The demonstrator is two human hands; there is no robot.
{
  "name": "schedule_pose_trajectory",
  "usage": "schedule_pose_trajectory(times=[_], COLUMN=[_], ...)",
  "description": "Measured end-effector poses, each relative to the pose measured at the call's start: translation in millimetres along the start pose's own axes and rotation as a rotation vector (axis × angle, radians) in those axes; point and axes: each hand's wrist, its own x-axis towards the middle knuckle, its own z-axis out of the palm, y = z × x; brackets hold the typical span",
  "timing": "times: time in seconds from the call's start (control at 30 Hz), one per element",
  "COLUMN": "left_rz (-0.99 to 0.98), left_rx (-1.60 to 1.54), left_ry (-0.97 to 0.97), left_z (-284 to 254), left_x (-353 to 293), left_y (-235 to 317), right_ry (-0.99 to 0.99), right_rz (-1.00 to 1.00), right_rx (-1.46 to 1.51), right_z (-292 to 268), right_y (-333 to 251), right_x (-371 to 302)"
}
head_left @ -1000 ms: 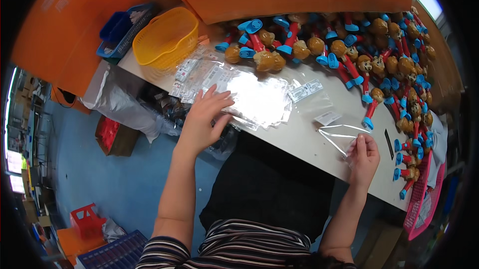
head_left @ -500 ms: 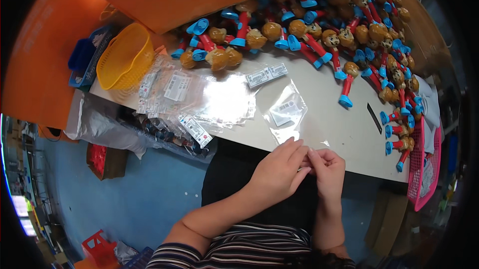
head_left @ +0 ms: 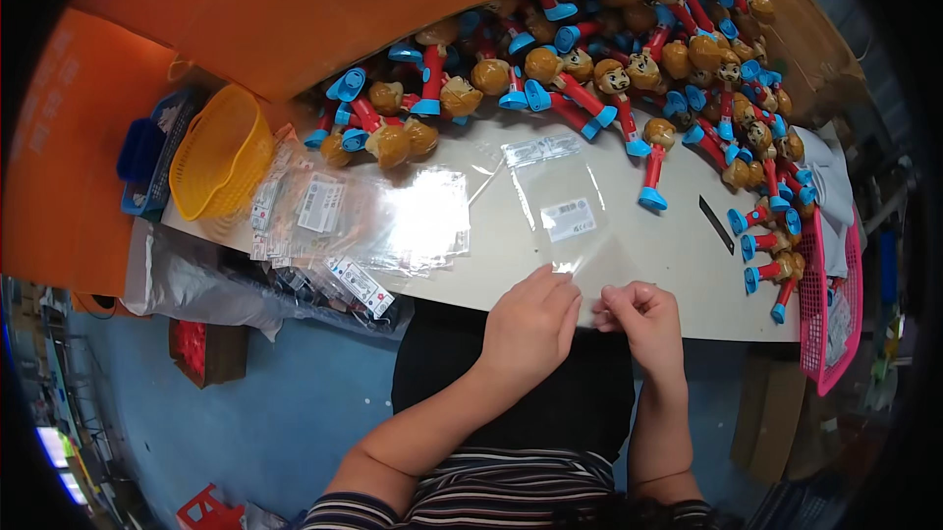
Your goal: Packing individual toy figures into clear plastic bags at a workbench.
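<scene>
A clear plastic bag (head_left: 552,181) lies lengthwise in front of me on the light table. It has a printed strip across its far end and a white label (head_left: 570,220) inside or on it. My left hand (head_left: 530,326) is at the bag's near end, fingers together and closed on its edge. Just to the right, my right hand (head_left: 645,322) is closed in a pinch by the bag's near right corner. Whatever sits between those fingertips is too small to make out. A gap separates the two hands.
Many flat clear bags (head_left: 344,225) are spread at the left, beside a yellow basket (head_left: 221,157). Big-headed toy figures with red bodies and blue feet (head_left: 653,162) pile up at the back and right. A dark flat strip (head_left: 716,224) and a pink basket (head_left: 817,304) are at the right.
My hands have moved apart at the bag's near end, the left one slightly leftward. The bag now lies flatter and straighter, its printed strip spread out. The whole view has shifted a little.
</scene>
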Motion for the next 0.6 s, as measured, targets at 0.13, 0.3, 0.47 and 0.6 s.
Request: schedule_pose_trajectory(times=[0.13,0.3,0.47,0.6], left_rz=[0.145,0.181,0.176,0.194], left_rx=[-0.076,-0.043,0.084,0.158], left_ry=[0.084,0.036,0.183,0.180], left_z=[7,25,21,19], left_x=[13,11,14,14], left_y=[7,-4,-6,1], right_ry=[-0.043,-0.059,-0.182,0.343], right_rz=[-0.076,-0.031,-0.011,-0.184], right_rx=[0.072,0.124,0.058,-0.302], right_z=[-6,-5,-14,-23], right_y=[2,-1,-2,-37], right_x=[0,-1,1,26])
